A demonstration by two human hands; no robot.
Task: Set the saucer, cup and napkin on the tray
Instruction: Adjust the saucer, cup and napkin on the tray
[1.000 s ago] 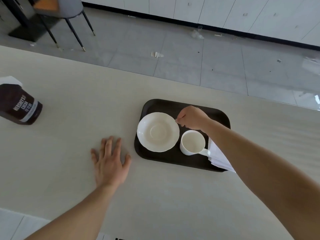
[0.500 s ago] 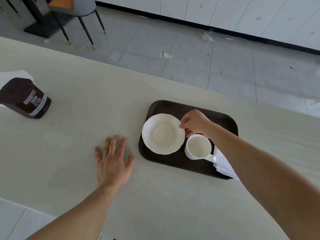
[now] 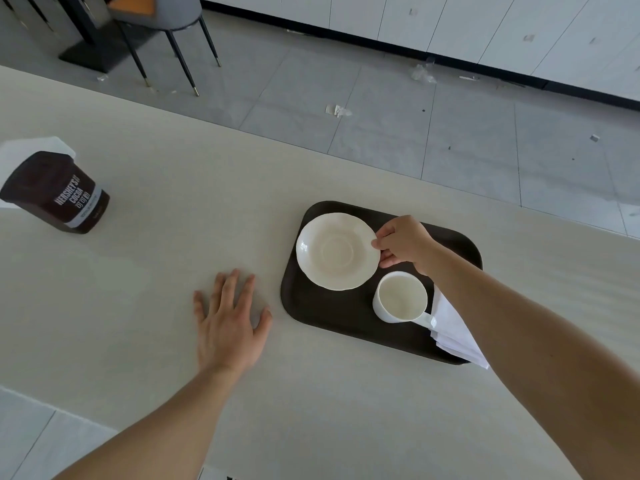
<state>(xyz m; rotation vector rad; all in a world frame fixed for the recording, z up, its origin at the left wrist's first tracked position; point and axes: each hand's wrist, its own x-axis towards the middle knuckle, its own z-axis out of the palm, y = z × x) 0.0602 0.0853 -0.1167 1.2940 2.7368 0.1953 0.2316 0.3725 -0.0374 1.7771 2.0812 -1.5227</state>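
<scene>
A dark brown tray (image 3: 332, 323) lies on the pale table. On its left half sits a white saucer (image 3: 334, 251) with a wavy rim. My right hand (image 3: 403, 242) pinches the saucer's right edge between thumb and fingers. A white empty cup (image 3: 401, 297) stands upright just in front of that hand, handle pointing right. A folded white napkin (image 3: 453, 332) lies at the tray's right end, partly under my forearm and overhanging the tray's edge. My left hand (image 3: 228, 322) rests flat on the table left of the tray, fingers spread.
A dark Hershey's cocoa tub (image 3: 57, 192) stands at the table's far left with white paper (image 3: 31, 147) behind it. Beyond the table's far edge are grey floor tiles with scraps of litter and a chair (image 3: 166, 29) at top left.
The saucer has shifted slightly toward the tray's back left under my right hand. My left hand stays flat on the table. The view has drifted a little.
</scene>
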